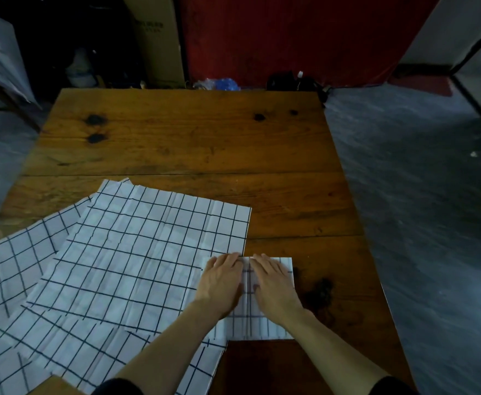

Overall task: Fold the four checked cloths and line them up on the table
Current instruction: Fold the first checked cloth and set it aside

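Pressing flat folded checked cloth (262,320), white, dark grid, both hands (222,280) atop

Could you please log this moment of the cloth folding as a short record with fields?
surface: wooden table
folded cloth: small checked rectangle near the table's near edge, right of the spread ones
unfolded cloths: overlapping pile spread flat on the left, count unclear
left hand: flat, palm down on the folded cloth
right hand: flat, palm down beside it on the same cloth
progress: one cloth folded, the rest still open
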`<state>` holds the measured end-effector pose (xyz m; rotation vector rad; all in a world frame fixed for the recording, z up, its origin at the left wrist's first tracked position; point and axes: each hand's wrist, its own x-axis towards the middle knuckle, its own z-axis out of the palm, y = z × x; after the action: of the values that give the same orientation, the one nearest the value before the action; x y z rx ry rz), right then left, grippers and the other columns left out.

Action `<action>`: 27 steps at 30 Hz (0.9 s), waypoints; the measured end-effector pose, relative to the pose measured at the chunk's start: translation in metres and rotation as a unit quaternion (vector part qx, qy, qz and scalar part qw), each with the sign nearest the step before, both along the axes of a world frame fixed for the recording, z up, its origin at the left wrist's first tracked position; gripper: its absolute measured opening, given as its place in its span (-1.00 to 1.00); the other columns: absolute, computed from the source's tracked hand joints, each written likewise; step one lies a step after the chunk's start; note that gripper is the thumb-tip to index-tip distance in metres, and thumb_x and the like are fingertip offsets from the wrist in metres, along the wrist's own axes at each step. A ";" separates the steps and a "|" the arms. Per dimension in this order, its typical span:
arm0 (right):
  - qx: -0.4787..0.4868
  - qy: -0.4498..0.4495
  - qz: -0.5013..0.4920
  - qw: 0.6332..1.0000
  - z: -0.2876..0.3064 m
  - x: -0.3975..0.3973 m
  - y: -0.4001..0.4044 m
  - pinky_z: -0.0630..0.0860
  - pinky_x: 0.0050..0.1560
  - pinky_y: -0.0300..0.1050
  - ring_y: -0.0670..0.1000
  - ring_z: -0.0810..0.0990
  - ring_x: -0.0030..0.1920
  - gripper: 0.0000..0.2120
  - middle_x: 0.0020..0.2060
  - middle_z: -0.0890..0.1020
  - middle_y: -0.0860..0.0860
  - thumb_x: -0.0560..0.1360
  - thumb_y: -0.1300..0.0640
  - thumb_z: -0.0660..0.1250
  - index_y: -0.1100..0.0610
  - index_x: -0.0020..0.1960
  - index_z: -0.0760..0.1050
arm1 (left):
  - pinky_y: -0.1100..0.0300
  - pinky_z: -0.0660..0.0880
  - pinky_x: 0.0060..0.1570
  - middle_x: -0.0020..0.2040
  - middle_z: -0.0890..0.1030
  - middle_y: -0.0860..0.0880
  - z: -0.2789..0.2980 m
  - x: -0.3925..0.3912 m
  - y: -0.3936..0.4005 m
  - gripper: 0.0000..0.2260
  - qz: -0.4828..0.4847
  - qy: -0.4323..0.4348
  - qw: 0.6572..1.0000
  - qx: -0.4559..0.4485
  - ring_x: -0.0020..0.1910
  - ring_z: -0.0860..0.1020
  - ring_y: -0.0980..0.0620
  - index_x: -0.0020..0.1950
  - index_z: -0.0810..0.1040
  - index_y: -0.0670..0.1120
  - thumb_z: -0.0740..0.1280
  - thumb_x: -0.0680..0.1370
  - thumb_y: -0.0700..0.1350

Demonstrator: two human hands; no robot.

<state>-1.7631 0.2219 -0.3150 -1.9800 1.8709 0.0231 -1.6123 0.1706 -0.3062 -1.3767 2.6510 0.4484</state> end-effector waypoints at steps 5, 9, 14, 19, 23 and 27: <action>0.006 0.041 -0.060 0.997 0.007 -0.025 -0.011 0.17 0.46 0.00 0.04 0.21 0.45 -0.32 0.44 0.27 -0.01 0.52 0.03 0.39 0.00 0.54 0.14 | -0.01 0.27 0.37 0.37 0.36 -0.03 0.003 -0.007 -0.020 -0.43 -0.010 -0.040 0.999 0.017 0.35 0.34 -0.09 0.41 0.32 -0.02 0.45 0.46 0.01; 0.032 0.065 -0.060 0.996 0.010 -0.036 -0.022 0.27 0.32 -0.01 0.06 0.28 0.32 -0.35 0.30 0.33 0.01 0.44 -0.09 0.45 -0.06 0.43 0.26 | -0.02 0.29 0.32 0.32 0.37 -0.06 0.008 -0.014 -0.032 -0.40 -0.021 -0.076 0.996 0.030 0.31 0.34 -0.09 0.38 0.32 0.00 0.49 0.42 0.05; 0.038 0.034 -0.096 0.994 0.011 -0.039 -0.027 0.32 0.26 -0.03 0.02 0.31 0.24 -0.58 0.19 0.35 -0.04 0.42 -0.09 0.45 -0.08 0.21 0.40 | -0.01 0.32 0.29 0.28 0.38 -0.05 0.008 -0.018 -0.038 -0.46 -0.031 -0.084 0.995 0.032 0.27 0.36 -0.08 0.31 0.36 -0.01 0.49 0.41 0.04; 0.014 -0.057 -0.122 0.991 0.018 -0.047 -0.026 0.39 0.22 -0.04 -0.14 0.44 -0.05 -0.93 -0.10 0.46 -0.16 0.57 0.06 0.29 -0.09 -0.02 0.41 | 0.00 0.30 0.31 0.23 0.46 -0.02 0.014 -0.016 -0.038 -0.57 -0.043 -0.056 0.997 0.019 0.25 0.40 -0.06 0.28 0.38 0.00 0.42 0.48 0.03; 0.006 -0.089 -0.092 0.992 0.030 -0.042 -0.029 0.46 0.03 -0.15 -0.15 0.46 -0.11 -0.87 -0.13 0.50 -0.16 0.55 0.11 0.35 -0.09 -0.06 0.42 | 0.04 0.36 0.22 0.12 0.55 0.02 0.026 -0.023 -0.040 -0.77 -0.052 0.004 0.999 0.002 0.15 0.50 -0.03 0.17 0.46 0.03 0.34 0.55 0.04; -0.025 -0.138 -0.089 0.986 0.046 -0.037 -0.036 0.49 -0.11 -0.15 -0.15 0.50 -0.15 -0.88 -0.15 0.53 -0.16 0.50 0.12 0.40 -0.06 -0.07 0.49 | 0.06 0.51 0.01 -0.01 0.61 -0.02 0.036 -0.025 -0.048 -0.84 -0.011 0.023 0.999 0.039 0.00 0.59 -0.07 0.07 0.56 0.00 0.29 0.57 0.03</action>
<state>-1.7998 0.1857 -0.2694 -1.7372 1.8688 -0.3351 -1.6375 0.1226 -0.2698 -1.3288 2.6502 0.5813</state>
